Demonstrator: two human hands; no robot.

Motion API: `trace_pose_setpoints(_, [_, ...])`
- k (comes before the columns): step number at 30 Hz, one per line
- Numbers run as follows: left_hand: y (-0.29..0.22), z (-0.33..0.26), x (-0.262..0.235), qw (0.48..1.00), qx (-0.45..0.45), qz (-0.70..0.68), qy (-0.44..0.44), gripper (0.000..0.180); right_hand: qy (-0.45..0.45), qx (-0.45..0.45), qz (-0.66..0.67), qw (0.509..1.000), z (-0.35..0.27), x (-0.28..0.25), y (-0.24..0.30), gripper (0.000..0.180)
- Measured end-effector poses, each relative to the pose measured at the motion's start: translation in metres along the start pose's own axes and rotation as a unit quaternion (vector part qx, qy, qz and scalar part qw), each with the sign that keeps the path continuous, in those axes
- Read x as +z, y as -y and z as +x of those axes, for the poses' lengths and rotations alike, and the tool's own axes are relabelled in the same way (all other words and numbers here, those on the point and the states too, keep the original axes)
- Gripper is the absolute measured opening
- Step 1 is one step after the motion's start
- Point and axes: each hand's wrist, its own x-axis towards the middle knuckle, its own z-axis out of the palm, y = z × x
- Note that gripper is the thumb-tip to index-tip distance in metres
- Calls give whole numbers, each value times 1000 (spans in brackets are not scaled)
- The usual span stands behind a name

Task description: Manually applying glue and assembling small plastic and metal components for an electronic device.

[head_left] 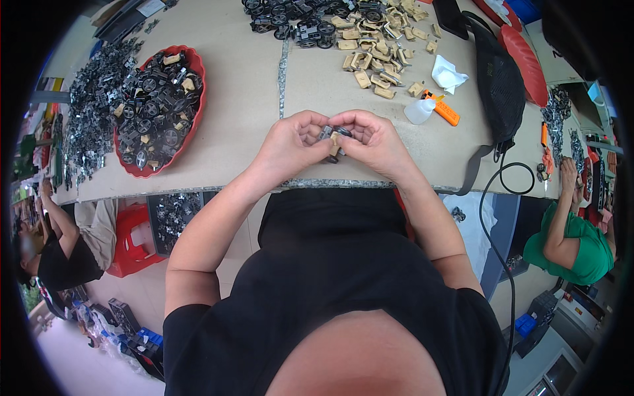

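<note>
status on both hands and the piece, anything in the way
Left hand and right hand both gripping wheeled piece. Tan and black, partly covered. Bottle ahead-right, untouched; nothing seen blocking.

Near the centre of the frame we see a piece (335, 149) of matt tan and dark plastic; at left, a glossy red plastic basket (200, 92); at upper right, a matt black cloth bag (498, 86), crumpled white tissue paper (449, 74) and a smooth translucent plastic bottle (419, 112).

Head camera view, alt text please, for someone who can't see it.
A person's left hand and right hand hold a small tan-and-black part over a table. A filled red bowl sits left; piles of black pieces and tan pieces lie farther back.
</note>
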Motion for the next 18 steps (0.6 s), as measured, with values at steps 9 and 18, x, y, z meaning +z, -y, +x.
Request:
trace_pose_setpoints(9, [6,-1,7,998,26,-47,-45,24,-28,25,-5,999,2,1,2,34])
trace_pose_setpoints(18, [13,1,10,996,33,-65,-48,26,-42,-17,-39,998,2,4,-7,38])
